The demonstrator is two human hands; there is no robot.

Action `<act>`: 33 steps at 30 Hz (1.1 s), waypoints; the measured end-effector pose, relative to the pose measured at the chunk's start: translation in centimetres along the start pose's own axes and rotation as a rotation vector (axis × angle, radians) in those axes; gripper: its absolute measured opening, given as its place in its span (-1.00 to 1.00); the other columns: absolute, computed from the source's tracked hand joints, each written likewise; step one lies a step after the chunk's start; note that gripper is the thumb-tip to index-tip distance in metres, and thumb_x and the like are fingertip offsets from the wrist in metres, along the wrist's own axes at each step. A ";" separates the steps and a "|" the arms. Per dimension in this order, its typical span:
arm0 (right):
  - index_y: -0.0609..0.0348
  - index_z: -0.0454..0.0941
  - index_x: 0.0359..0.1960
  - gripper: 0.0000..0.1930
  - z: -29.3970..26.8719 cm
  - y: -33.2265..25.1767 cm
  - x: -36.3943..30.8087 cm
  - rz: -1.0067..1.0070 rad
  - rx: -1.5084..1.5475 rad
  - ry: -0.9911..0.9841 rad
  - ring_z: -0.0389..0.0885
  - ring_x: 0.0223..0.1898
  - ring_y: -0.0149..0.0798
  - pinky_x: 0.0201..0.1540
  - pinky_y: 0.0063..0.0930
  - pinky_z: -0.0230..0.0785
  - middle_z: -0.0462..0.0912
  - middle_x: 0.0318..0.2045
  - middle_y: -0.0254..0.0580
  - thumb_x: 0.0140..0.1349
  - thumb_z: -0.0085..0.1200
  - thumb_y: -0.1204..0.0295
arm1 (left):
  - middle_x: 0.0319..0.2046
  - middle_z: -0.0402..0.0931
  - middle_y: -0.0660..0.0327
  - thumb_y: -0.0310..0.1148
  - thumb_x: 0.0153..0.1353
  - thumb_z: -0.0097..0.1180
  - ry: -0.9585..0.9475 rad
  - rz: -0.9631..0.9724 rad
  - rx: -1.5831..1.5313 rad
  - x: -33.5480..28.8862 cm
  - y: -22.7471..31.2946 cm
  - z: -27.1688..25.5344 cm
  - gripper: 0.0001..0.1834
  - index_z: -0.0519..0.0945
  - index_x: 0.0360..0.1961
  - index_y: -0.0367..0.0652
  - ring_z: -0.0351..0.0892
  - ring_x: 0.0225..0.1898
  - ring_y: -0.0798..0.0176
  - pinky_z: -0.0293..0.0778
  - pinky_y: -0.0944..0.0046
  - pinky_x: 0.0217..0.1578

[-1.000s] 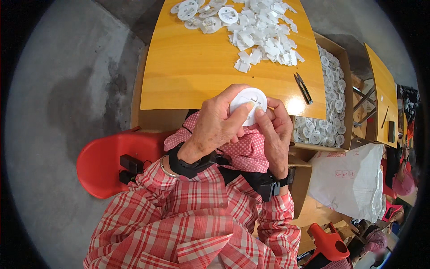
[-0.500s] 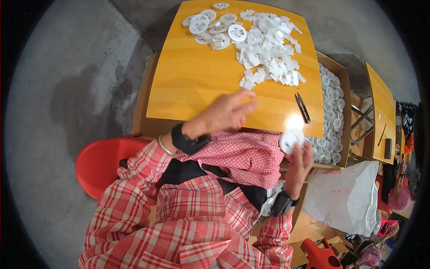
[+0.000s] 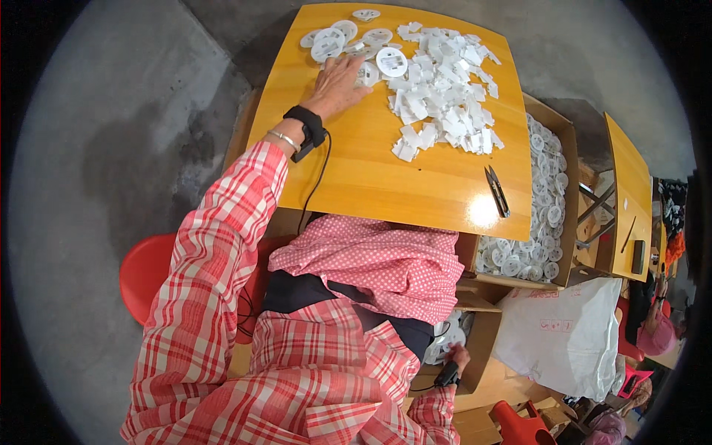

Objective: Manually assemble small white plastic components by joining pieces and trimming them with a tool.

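My left hand (image 3: 340, 87) stretches over the table to a group of round white plastic discs (image 3: 326, 46) at its far left. Its fingers are apart, with the tips at the nearer discs; one disc (image 3: 367, 73) lies partly behind them. Another disc (image 3: 391, 62) rests just right of that hand. Low at my right side, my right hand (image 3: 459, 357) is at an open cardboard box (image 3: 486, 341) with white discs (image 3: 448, 334) inside. Its fingers are small and partly hidden, so I cannot tell whether they hold anything.
Many white flat pieces (image 3: 445, 89) are heaped on the yellow table (image 3: 341, 170). Black thread snips (image 3: 497, 193) lie near its right edge. Beside the table stands a large carton (image 3: 569, 185) full of white discs. A white sack (image 3: 560, 334) and red stool (image 3: 144, 278) are close by.
My left hand has moved forward and left, from the table's near edge to the discs. My right hand, which held a white disc, has dropped down to the box at my side.
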State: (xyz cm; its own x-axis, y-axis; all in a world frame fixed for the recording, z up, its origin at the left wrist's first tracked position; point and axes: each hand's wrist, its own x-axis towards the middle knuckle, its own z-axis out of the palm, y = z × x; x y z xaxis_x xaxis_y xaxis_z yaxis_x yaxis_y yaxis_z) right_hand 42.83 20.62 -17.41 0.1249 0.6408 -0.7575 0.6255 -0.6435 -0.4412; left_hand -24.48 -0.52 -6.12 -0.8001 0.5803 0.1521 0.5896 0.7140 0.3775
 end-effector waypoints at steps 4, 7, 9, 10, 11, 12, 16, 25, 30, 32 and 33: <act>0.28 0.53 -0.57 -0.76 -0.8 4.8 2.2 0.185 -0.028 -0.080 0.29 -0.80 -0.37 -0.78 -0.49 0.13 0.40 -0.77 -0.30 0.14 0.03 0.35 | 0.16 0.26 0.05 -0.20 0.06 0.16 -0.053 0.056 0.013 1.5 -1.0 0.8 -0.32 0.25 0.21 -0.11 0.16 0.15 -0.11 0.16 0.03 0.16; 0.25 0.53 -0.52 -0.79 -3.2 7.5 4.5 0.343 0.174 -0.265 0.31 -0.80 -0.34 -0.78 -0.47 0.15 0.52 -0.70 -0.21 0.14 0.03 0.36 | 0.14 0.25 0.11 -0.21 0.02 0.18 -0.073 0.101 -0.030 1.9 -0.7 1.9 -0.34 0.30 0.17 -0.08 0.13 0.16 -0.11 0.17 -0.02 0.15; 0.21 0.52 -0.44 -0.83 -0.8 5.2 1.7 0.173 0.092 -0.060 0.34 -0.79 -0.37 -0.77 -0.50 0.17 0.60 -0.61 -0.13 0.18 0.00 0.36 | 0.12 0.25 0.13 -0.21 0.00 0.18 -0.068 0.114 -0.029 1.1 -1.2 1.2 -0.35 0.32 0.16 -0.06 0.13 0.16 -0.09 0.18 -0.03 0.14; 0.19 0.51 -0.42 -0.84 -1.3 4.3 2.1 -0.020 0.045 -0.132 0.36 -0.77 -0.39 -0.76 -0.53 0.17 0.62 -0.57 -0.10 0.20 0.01 0.36 | 0.07 0.27 0.14 -0.22 -0.01 0.18 -0.086 0.123 -0.005 1.1 -0.7 0.8 -0.38 0.36 0.13 -0.04 0.15 0.13 -0.07 0.20 0.00 0.13; 0.18 0.50 -0.40 -0.86 -1.8 3.4 2.5 -0.214 -0.003 -0.203 0.38 -0.75 -0.42 -0.76 -0.55 0.18 0.65 -0.53 -0.07 0.21 0.01 0.37 | 0.01 0.28 0.14 -0.23 -0.02 0.19 -0.105 0.133 0.018 0.9 -0.2 0.4 -0.41 0.39 0.10 -0.03 0.17 0.10 -0.04 0.22 0.03 0.11; 0.15 0.47 -0.34 -0.86 -1.8 1.9 3.0 -0.302 -0.004 -0.189 0.39 -0.74 -0.46 -0.76 -0.58 0.17 0.61 -0.59 -0.14 0.22 0.04 0.35 | 0.01 0.28 0.14 -0.23 -0.02 0.19 -0.105 0.139 0.014 0.8 0.2 0.3 -0.41 0.39 0.10 -0.03 0.17 0.10 -0.04 0.22 0.03 0.11; 0.22 0.43 -0.21 -0.79 2.9 -8.9 -0.2 -0.688 -0.044 -0.023 0.44 -0.54 -0.46 -0.52 -0.61 0.28 0.52 -0.51 -0.25 0.26 0.01 0.33 | -0.10 0.31 0.14 -0.23 -0.02 0.24 -0.114 0.132 0.022 -1.4 0.9 -0.5 -0.54 0.51 -0.04 -0.06 0.22 0.04 0.04 0.24 0.13 0.08; 0.25 0.49 -0.15 -0.85 19.0 -28.7 -15.7 -1.528 -0.330 -0.058 0.51 -0.37 -0.44 -0.30 -0.59 0.39 0.57 -0.37 -0.26 0.27 -0.04 0.54 | -0.10 0.29 0.08 -0.41 0.02 0.18 -0.038 0.211 -0.173 -8.0 3.8 -1.8 -0.69 0.52 -0.15 -0.16 0.25 0.01 -0.02 0.28 0.13 0.04; 0.15 0.47 -0.11 -0.72 27.3 -31.5 -18.5 -1.781 -0.545 -0.367 0.47 -0.19 -0.01 -0.13 -0.22 0.36 0.52 -0.25 -0.08 0.09 0.04 0.59 | -0.12 0.31 0.09 -0.42 0.04 0.18 -0.090 0.193 -0.322 -10.5 5.0 -2.5 -0.69 0.51 -0.14 -0.16 0.31 0.01 0.01 0.31 0.16 0.03; 0.12 0.46 -0.08 -0.68 29.6 -32.0 -19.2 -1.865 -0.567 -0.336 0.45 -0.15 -0.01 -0.10 -0.22 0.35 0.51 -0.19 -0.09 0.08 0.03 0.59 | -0.12 0.33 0.10 -0.42 0.04 0.21 -0.105 0.159 -0.408 -11.3 5.1 -2.9 -0.67 0.50 -0.12 -0.15 0.35 0.00 0.02 0.32 0.19 0.02; 0.09 0.44 -0.04 -0.64 30.3 -32.3 -19.4 -1.943 -0.592 -0.296 0.43 -0.12 0.00 -0.07 -0.21 0.34 0.49 -0.13 -0.10 0.08 0.03 0.59 | -0.12 0.33 0.10 -0.42 0.04 0.21 -0.102 0.157 -0.405 -11.3 5.0 -3.1 -0.67 0.50 -0.12 -0.15 0.35 0.00 0.02 0.32 0.19 0.02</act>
State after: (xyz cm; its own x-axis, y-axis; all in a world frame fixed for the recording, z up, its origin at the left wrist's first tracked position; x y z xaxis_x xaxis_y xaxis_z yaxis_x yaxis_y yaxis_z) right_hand -3.17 16.33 -3.08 -0.9354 0.0606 0.3485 -0.1156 0.8787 -0.4631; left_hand -12.82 -4.77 -3.14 -0.6774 0.7197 0.1524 0.5958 0.4152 0.6875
